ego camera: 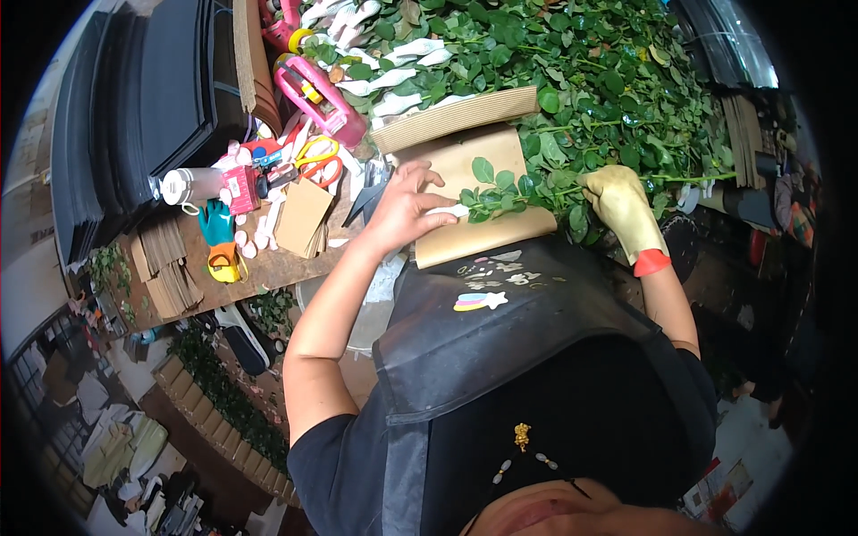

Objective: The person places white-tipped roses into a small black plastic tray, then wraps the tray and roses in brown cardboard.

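Note:
My bare left hand (412, 204) has its thumb and fingers around the white-netted head of a flower (450, 211), over a sheet of brown corrugated cardboard (462, 249) whose near and far sides curl up. Leaves of the flower's stem (499, 197) lie across the cardboard. My right hand (613, 197), in a pale yellow glove with a red cuff, is closed on the leafy stem farther right. The stem's bare end sticks out beyond the glove. Behind the cardboard lie more netted flower heads (395, 79) with a large heap of green leafy stems (603, 60).
On the left part of the wooden table (268, 275) are orange-handled scissors (318, 161), a pink tape dispenser (322, 100), a yellow tape measure (225, 263), a clear bottle (191, 186) and small cardboard pieces (301, 218). Dark sheets (144, 100) stand stacked at the far left.

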Action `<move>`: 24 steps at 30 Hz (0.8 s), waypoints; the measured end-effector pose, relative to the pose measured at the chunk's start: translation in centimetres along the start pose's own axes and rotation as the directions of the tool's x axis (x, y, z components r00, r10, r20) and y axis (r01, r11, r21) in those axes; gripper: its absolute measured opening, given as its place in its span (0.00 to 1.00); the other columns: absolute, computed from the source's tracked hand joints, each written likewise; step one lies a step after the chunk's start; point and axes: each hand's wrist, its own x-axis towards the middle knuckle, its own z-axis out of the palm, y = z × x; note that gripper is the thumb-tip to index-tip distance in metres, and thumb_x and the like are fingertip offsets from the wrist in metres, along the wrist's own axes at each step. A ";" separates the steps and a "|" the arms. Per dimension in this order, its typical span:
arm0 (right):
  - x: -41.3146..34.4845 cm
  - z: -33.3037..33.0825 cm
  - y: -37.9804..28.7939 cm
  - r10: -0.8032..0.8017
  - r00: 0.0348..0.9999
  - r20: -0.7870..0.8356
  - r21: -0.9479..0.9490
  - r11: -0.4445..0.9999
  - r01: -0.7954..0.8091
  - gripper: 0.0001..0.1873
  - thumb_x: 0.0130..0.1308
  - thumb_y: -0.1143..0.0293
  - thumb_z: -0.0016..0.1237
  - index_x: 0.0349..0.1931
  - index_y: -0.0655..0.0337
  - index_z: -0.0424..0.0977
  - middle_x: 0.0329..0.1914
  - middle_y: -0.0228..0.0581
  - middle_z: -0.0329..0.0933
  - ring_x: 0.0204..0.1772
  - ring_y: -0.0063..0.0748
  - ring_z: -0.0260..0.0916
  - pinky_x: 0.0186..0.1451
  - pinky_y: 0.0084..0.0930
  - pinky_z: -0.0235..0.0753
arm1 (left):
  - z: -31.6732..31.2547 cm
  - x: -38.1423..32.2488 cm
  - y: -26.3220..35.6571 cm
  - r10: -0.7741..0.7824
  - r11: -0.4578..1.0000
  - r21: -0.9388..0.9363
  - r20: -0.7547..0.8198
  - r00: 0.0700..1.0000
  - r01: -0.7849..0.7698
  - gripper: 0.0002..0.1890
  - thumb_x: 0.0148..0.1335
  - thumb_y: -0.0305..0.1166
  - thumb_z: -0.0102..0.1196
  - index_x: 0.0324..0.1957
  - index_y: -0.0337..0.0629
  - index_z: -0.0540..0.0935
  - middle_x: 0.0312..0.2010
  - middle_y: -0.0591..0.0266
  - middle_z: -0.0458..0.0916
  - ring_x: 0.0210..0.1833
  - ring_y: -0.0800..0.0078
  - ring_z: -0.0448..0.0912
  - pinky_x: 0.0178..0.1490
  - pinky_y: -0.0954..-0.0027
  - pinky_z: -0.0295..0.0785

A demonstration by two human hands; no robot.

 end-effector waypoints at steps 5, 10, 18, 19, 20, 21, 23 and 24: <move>0.7 -2.9 4.2 0.278 0.777 0.564 0.588 0.525 -0.615 0.18 0.75 0.65 0.60 0.62 0.58 0.80 0.47 0.24 0.85 0.44 0.18 0.76 0.51 0.20 0.78 | 2.2 -1.9 0.3 -0.045 0.998 0.041 -0.081 0.996 0.048 0.20 0.49 0.45 0.79 0.44 0.51 0.94 0.57 0.57 0.79 0.73 0.40 0.68 0.75 0.41 0.64; 11.3 -7.7 3.8 0.533 0.839 -0.107 0.416 0.791 -0.449 0.20 0.75 0.60 0.56 0.63 0.54 0.81 0.58 0.44 0.85 0.60 0.40 0.82 0.69 0.34 0.77 | 1.5 -2.1 1.5 -0.145 0.989 0.028 -0.025 0.989 0.146 0.15 0.58 0.42 0.75 0.45 0.49 0.94 0.59 0.55 0.77 0.75 0.40 0.64 0.78 0.41 0.60; 22.3 -1.0 9.6 0.361 0.899 -0.250 -0.015 0.927 -0.376 0.16 0.68 0.70 0.60 0.55 0.49 0.84 0.68 0.45 0.80 0.70 0.45 0.76 0.78 0.42 0.72 | 1.1 -1.3 2.0 -0.153 0.988 -0.004 -0.067 0.986 0.153 0.15 0.57 0.40 0.76 0.43 0.47 0.91 0.58 0.58 0.80 0.75 0.43 0.68 0.76 0.44 0.64; 22.4 -1.9 8.8 0.364 0.832 -0.418 0.081 0.928 -0.364 0.16 0.67 0.73 0.60 0.54 0.48 0.85 0.66 0.45 0.82 0.69 0.45 0.77 0.77 0.43 0.72 | 1.3 -1.6 1.9 -0.151 0.988 -0.002 -0.069 0.986 0.152 0.14 0.56 0.39 0.77 0.41 0.45 0.90 0.59 0.58 0.81 0.75 0.43 0.68 0.74 0.45 0.66; 21.8 -3.6 8.3 0.148 0.795 -0.589 -0.018 0.980 -0.196 0.15 0.67 0.76 0.60 0.52 0.49 0.85 0.64 0.44 0.83 0.67 0.45 0.78 0.75 0.43 0.74 | 1.5 -1.7 1.7 -0.148 0.989 -0.003 -0.084 0.985 0.149 0.14 0.55 0.39 0.78 0.40 0.45 0.90 0.58 0.58 0.81 0.75 0.43 0.68 0.74 0.45 0.66; 21.0 -5.2 7.7 -0.075 0.696 -0.714 -0.145 0.989 -0.042 0.15 0.66 0.78 0.59 0.51 0.50 0.84 0.61 0.43 0.84 0.65 0.45 0.79 0.74 0.43 0.75 | 1.7 -1.8 1.5 -0.146 0.989 -0.005 -0.095 0.985 0.146 0.14 0.54 0.39 0.78 0.38 0.45 0.89 0.58 0.59 0.82 0.75 0.44 0.68 0.74 0.45 0.66; 18.4 -7.5 6.5 -0.142 0.738 -0.659 -0.177 0.984 0.031 0.11 0.67 0.77 0.58 0.48 0.54 0.81 0.56 0.42 0.86 0.60 0.48 0.81 0.68 0.41 0.79 | 1.6 -1.9 1.8 -0.154 0.988 -0.031 -0.096 0.983 0.151 0.15 0.53 0.39 0.79 0.38 0.45 0.89 0.58 0.59 0.83 0.75 0.44 0.69 0.74 0.45 0.67; 16.9 -8.5 5.0 -0.041 0.757 -0.652 -0.039 0.999 0.020 0.13 0.67 0.79 0.57 0.49 0.54 0.81 0.56 0.41 0.85 0.60 0.46 0.81 0.67 0.40 0.80 | 1.7 -2.0 1.8 -0.160 0.987 -0.034 -0.103 0.982 0.157 0.14 0.53 0.39 0.79 0.36 0.45 0.89 0.57 0.59 0.83 0.75 0.43 0.70 0.74 0.44 0.67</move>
